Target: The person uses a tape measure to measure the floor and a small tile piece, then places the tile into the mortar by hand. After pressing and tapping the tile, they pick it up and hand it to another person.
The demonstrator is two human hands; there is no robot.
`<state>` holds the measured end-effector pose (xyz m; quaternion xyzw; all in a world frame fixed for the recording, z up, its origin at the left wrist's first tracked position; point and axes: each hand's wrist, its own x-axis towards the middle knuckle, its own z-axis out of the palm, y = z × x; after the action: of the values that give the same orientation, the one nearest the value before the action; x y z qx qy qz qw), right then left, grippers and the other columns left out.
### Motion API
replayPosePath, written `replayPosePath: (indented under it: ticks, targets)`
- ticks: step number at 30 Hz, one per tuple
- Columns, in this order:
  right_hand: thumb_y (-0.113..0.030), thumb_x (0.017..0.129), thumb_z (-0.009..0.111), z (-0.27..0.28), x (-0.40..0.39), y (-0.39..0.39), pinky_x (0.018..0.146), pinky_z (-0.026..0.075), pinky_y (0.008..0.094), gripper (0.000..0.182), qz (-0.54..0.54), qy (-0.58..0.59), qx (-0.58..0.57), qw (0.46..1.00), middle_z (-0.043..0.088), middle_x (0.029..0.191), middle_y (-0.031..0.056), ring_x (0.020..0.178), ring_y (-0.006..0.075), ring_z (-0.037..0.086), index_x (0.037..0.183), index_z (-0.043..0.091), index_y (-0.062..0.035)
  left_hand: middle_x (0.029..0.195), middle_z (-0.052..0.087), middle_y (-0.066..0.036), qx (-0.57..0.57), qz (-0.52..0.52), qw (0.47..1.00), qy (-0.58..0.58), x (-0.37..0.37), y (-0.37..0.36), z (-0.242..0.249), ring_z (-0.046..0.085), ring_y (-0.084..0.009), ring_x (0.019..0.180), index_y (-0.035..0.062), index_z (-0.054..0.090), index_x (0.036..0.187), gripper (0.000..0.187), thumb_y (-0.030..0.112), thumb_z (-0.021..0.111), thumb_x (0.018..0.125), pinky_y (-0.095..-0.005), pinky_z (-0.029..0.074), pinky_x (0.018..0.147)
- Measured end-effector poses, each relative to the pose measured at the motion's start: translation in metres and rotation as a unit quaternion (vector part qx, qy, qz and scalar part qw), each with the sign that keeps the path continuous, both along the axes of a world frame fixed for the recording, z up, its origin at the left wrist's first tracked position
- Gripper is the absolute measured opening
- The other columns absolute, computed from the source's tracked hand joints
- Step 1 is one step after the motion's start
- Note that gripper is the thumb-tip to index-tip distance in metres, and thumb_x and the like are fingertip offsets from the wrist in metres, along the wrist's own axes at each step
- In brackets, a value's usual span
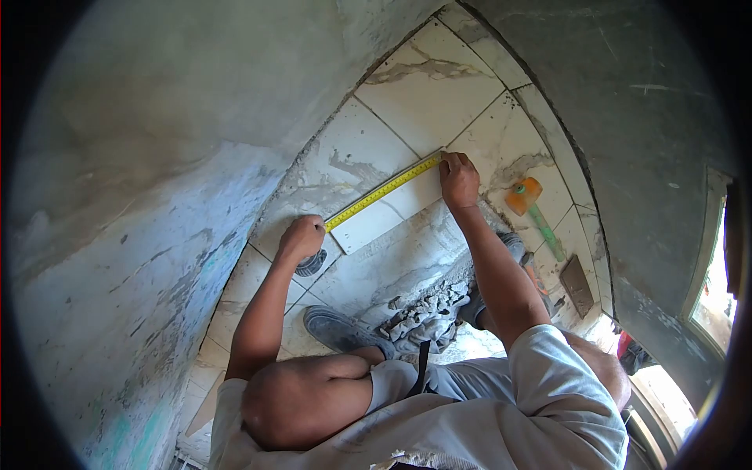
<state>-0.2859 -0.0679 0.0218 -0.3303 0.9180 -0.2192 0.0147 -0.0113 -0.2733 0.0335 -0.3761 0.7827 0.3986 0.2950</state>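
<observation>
A yellow tape measure is stretched out along the long edge of a white tile strip on the floor. My left hand is closed around the near-left end of the tape, and a dark rounded object, perhaps the tape's case, shows just below it. At the upper right end of the strip, my right hand pinches the other end of the tape against the tile's corner. The fingertips of both hands are partly hidden.
Marbled floor tiles run between two rough walls. To the right lie a mallet with an orange head and green handle, and a brown flat piece. Broken rubble is heaped between my shoes.
</observation>
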Motion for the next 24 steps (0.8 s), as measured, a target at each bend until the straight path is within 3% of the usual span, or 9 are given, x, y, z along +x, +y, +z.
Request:
replayPosePath:
  ticks: [5,13,24]
  targets:
    - [-0.012,0.081,0.061,0.000,0.001,-0.001,0.076,0.052,0.0387,0.015,-0.005,0.002,0.012,1.000,0.064,0.093,0.0097,0.087,0.0294,0.063,0.095,0.066,-0.0086,0.093,0.065,-0.018,-0.030,0.030,0.999,0.006,-0.003,0.001,0.016,0.062,-0.0372,0.092,0.0114,0.054,0.096,0.017,0.023,0.059,0.085,-0.0460,0.047,0.077]
    - [-0.012,0.081,0.060,0.001,0.003,-0.003,0.074,0.051,0.0396,0.015,-0.006,0.015,0.014,1.000,0.064,0.092,0.0117,0.085,0.0310,0.063,0.094,0.066,-0.0076,0.092,0.067,-0.010,-0.003,0.065,0.997,0.037,0.007,0.003,-0.008,0.064,-0.0334,0.089,0.0146,0.061,0.091,0.011,0.022,0.061,0.084,-0.0439,0.049,0.073]
    - [-0.011,0.080,0.061,-0.005,-0.003,0.001,0.073,0.050,0.0419,0.009,0.010,-0.003,-0.020,1.000,0.061,0.088,0.0150,0.083,0.0340,0.060,0.086,0.061,-0.0048,0.087,0.067,-0.010,-0.023,0.066,0.997,0.033,0.005,0.007,-0.004,0.064,-0.0333,0.086,0.0140,0.061,0.088,0.007,0.019,0.060,0.084,-0.0444,0.049,0.071]
